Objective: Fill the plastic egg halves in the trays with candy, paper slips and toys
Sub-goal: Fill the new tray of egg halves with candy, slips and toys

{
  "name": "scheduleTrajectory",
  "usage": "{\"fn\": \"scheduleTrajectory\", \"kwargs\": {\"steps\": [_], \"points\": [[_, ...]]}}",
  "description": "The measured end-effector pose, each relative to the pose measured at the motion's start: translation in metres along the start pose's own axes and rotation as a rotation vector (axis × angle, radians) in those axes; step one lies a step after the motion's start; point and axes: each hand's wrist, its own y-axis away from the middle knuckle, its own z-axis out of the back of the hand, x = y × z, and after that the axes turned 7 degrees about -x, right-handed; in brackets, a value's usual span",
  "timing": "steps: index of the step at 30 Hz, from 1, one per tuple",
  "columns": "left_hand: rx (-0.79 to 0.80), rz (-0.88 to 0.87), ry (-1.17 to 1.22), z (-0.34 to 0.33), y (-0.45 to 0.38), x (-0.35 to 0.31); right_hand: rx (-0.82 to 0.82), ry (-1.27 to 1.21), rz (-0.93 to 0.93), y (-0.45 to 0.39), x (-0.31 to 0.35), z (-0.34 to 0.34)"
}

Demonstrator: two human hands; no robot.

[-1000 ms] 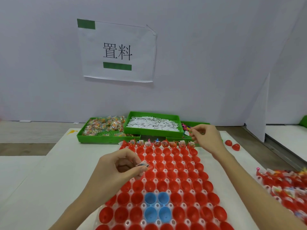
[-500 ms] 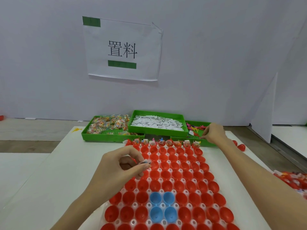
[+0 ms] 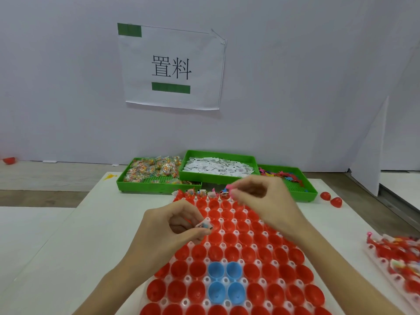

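Right hand (image 3: 268,203) now back over egg tray (image 3: 227,280); white table (image 3: 91,235).

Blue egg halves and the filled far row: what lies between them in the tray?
Head view: rows of empty red egg halves separate the blue egg halves from the filled far row.

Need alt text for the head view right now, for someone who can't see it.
Over a tray of mostly red egg halves, the right hand pinches a small pink toy near the filled far row, while the left hand pinches a paper slip. Three green bins of candy, slips and toys sit behind.
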Motion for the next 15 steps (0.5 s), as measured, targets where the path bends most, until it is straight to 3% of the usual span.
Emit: {"fn": "scheduleTrajectory", "kwargs": {"steps": [4,12,15], "points": [[0.002,-0.098,-0.109,-0.001,0.001,-0.002,0.107,0.052,0.096,0.039,0.013,-0.026],[0.027,-0.213,-0.22,0.001,0.002,-0.003,0.267,-0.01,0.051,0.052,0.016,-0.024],[0.054,-0.395,-0.35,0.0,0.005,-0.002,0.291,-0.021,0.026,0.052,0.015,-0.022]]}}
